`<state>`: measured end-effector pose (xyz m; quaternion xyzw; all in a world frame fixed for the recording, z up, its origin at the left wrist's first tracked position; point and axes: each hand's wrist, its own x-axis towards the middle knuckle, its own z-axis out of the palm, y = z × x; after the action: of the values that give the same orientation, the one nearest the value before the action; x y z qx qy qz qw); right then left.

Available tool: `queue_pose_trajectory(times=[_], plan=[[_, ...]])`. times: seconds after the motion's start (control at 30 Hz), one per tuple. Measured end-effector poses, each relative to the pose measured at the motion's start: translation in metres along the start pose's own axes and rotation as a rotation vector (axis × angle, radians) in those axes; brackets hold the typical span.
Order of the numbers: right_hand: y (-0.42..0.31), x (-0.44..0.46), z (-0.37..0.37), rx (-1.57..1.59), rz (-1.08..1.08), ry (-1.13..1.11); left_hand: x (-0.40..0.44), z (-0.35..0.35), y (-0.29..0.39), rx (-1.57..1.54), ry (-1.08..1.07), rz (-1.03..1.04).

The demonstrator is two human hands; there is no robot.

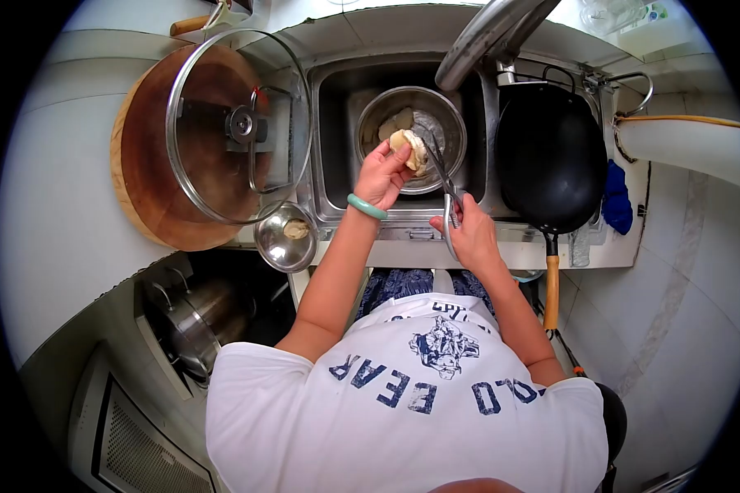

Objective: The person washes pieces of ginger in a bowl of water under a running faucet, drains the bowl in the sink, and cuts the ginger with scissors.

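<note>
Over a steel bowl [459, 115] in the sink, my left hand [381, 174] pinches a pale, cream-coloured piece of food [416, 154] whose kind I cannot make out. A green bangle circles that wrist. My right hand [474, 236] grips kitchen scissors [450, 187] by the handles, their blades pointing up and left beside the food. More pale pieces [400, 120] lie in the bowl, partly hidden behind the left hand. A small steel bowl [276, 250] at the counter's front edge, left of the sink, contains another pale piece [296, 229].
A faucet [474, 51] reaches over the sink [330, 131]. To the right sits a black wok [548, 156], its wooden handle jutting forward. At left, a glass lid [214, 177] leans over a round wooden board [131, 164]. A steel pot [191, 316] stands below.
</note>
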<state>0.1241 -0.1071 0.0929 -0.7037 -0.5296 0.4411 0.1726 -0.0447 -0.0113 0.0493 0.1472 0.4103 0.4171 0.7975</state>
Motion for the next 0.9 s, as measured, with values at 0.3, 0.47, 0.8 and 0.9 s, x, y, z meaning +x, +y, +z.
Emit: queue_pose_trajectory(times=[0.3,0.47,0.8,0.9], plan=[[-0.015,-0.012,-0.005,0.122,0.008,-0.109,-0.027,0.014,0.007,-0.185,-0.093,-0.004],[-0.016,-0.017,-0.002,0.082,0.007,-0.13,-0.028,0.012,0.004,-0.086,-0.072,0.025],[-0.012,-0.018,-0.002,0.026,-0.006,-0.1,-0.031,0.009,-0.002,-0.209,-0.101,-0.093],[-0.012,-0.019,-0.006,0.011,0.003,-0.104,-0.03,0.005,-0.008,-0.309,-0.128,-0.076]])
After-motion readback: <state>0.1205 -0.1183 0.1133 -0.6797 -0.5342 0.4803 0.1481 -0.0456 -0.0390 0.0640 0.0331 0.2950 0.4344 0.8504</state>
